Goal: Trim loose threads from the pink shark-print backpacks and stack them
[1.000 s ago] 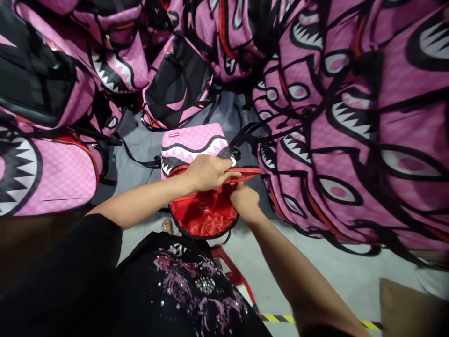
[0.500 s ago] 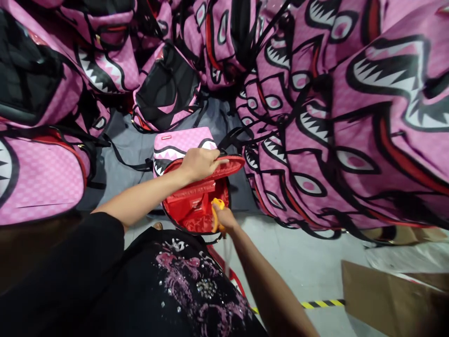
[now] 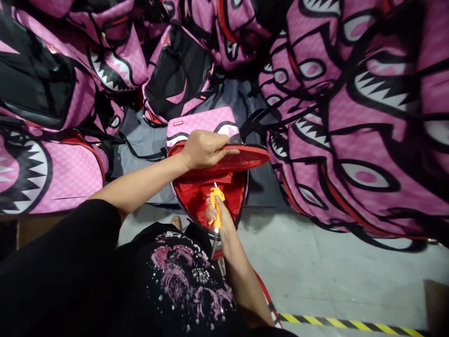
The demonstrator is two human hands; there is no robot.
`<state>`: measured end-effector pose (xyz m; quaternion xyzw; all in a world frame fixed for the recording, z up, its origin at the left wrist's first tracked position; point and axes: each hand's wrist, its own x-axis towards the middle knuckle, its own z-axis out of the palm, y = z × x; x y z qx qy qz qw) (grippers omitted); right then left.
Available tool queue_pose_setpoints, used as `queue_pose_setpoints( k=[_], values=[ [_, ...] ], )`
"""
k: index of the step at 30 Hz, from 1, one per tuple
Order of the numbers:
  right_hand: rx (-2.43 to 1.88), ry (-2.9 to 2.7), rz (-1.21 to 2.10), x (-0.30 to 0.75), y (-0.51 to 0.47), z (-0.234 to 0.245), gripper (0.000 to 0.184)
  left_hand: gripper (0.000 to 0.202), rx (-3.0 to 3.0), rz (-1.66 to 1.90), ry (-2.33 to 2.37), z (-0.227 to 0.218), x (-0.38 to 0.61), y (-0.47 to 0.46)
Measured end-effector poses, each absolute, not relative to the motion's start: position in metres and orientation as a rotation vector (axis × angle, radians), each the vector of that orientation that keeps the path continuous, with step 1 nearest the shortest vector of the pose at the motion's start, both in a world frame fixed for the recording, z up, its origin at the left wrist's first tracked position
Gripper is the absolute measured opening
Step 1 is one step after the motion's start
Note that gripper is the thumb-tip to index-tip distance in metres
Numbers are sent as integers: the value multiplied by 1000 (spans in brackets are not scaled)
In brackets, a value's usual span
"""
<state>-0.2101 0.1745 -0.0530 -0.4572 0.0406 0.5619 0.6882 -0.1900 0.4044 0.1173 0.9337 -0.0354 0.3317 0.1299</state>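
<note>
A pink backpack (image 3: 199, 120) with a shark-mouth print stands open in front of me, showing its red lining (image 3: 196, 194). My left hand (image 3: 203, 149) grips the raised front flap (image 3: 242, 159) at its edge and holds it up. My right hand (image 3: 219, 217) is closed on yellow-handled thread snips (image 3: 215, 199), held just above the red lining inside the opening. The tip of the snips points into the bag.
Piles of matching pink backpacks (image 3: 351, 107) surround the open one on the left, back and right, lying on a grey sheet (image 3: 140, 135). Grey concrete floor (image 3: 315, 276) shows at lower right, with yellow-black tape (image 3: 343, 323) and a red stool frame (image 3: 263, 292) under me.
My right hand moved from the flap's edge down into the bag opening, and the yellow snips came into view. My left hand lifted the flap higher.
</note>
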Motion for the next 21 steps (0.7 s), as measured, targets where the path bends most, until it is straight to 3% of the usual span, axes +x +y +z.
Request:
queue_pose_setpoints(
  k=[8, 15, 21],
  values=[
    [-1398, -146, 1556, -173, 171, -2, 51, 60, 2851, 886, -249, 115, -178, 399],
    [-2369, -572, 1888, -113, 169, 87, 40, 55, 2877, 698, -182, 113, -191, 392],
    [-2254, -368, 1885, -130, 131, 106, 29, 52, 2817, 663, 2, 118, -202, 393]
  ],
)
